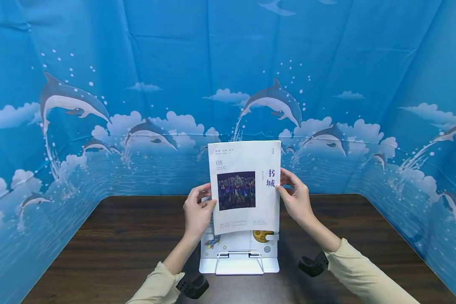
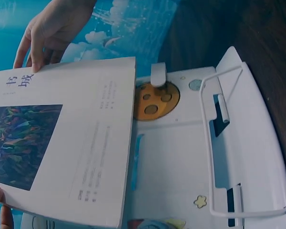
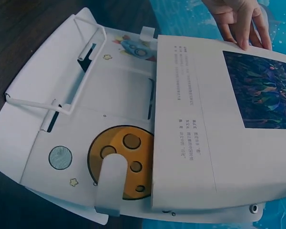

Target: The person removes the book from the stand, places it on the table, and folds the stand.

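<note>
A white magazine (image 1: 243,219) with a dark colourful picture on its cover stands almost upright, tilted slightly. My left hand (image 1: 199,213) pinches its left edge between thumb and fingers. At the opposite edge my right hand (image 1: 297,198) grips it, thumb on the cover and fingers partly hidden behind. Behind the magazine is a white book stand (image 2: 171,152) printed with an orange moon and a rocket. The magazine covers the stand's upper part, and its lower edge hangs above the wire support (image 3: 38,103) at the stand's foot. A white page clip (image 3: 112,183) overlaps the moon print.
The stand rests on a dark wooden table (image 1: 137,236). A blue dolphin-print curtain (image 1: 167,84) rises behind the table and along both sides. Black wrist devices sit below the left wrist (image 1: 193,287) and right wrist (image 1: 313,264).
</note>
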Demonstrator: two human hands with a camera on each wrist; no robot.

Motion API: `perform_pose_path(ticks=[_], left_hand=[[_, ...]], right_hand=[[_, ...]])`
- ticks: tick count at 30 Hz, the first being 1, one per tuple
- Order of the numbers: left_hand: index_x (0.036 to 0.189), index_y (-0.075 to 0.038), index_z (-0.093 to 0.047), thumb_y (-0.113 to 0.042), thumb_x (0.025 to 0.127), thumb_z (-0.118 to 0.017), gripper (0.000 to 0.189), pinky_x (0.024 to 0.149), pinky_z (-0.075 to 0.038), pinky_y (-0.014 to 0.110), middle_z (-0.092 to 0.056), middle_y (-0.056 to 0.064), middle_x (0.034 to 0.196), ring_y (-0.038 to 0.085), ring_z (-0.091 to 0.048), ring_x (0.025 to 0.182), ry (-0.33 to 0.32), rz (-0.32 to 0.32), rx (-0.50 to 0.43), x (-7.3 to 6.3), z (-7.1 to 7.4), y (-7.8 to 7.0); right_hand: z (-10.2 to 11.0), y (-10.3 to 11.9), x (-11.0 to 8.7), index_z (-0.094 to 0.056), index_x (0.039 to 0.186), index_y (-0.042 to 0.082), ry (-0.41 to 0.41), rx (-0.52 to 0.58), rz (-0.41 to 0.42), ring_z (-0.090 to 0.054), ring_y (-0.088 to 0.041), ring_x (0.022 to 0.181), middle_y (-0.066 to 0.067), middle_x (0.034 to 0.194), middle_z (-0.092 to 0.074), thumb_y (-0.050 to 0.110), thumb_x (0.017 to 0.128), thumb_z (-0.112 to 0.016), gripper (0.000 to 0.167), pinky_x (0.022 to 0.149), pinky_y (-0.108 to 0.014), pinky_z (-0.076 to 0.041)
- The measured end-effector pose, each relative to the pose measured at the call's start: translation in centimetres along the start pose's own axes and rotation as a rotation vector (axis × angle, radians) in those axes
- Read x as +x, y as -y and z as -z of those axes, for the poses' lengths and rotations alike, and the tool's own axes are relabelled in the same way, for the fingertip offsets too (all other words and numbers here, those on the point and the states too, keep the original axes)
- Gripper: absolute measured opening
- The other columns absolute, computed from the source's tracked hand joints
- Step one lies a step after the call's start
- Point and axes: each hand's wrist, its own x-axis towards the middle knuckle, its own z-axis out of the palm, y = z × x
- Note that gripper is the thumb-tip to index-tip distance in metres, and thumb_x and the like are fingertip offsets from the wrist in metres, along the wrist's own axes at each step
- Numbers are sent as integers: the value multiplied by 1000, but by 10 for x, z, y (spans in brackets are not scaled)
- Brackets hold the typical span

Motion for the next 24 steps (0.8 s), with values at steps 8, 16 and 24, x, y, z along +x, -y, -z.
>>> perform_pose_path(ticks=[8,16,24], left_hand=[[108,5,-59,18,70,-63,40,71,-53,25,-56,16,107,26,-57,92,35,42,-49,-6,-6,-7],[110,7,-58,18,71,-63,41,71,-53,28,-56,19,108,29,-57,93,66,96,-78,-16,-16,-15],[110,6,-59,15,71,-64,40,67,-53,24,-57,18,106,28,-56,92,97,145,-103,-29,-33,-15]], right_hand=[[12,5,2,-44,125,-14,36,-53,49,-51,-28,84,-26,101,-54,-16,83,-50,43,63,-14,-45],[32,-26,2,-43,129,-7,107,-127,94,-53,-16,87,-18,106,-55,-10,84,-53,46,63,-16,-47],[54,-38,-8,-40,131,-6,166,-207,71,-50,-14,88,-16,108,-52,-6,86,-52,47,63,-19,-49]])
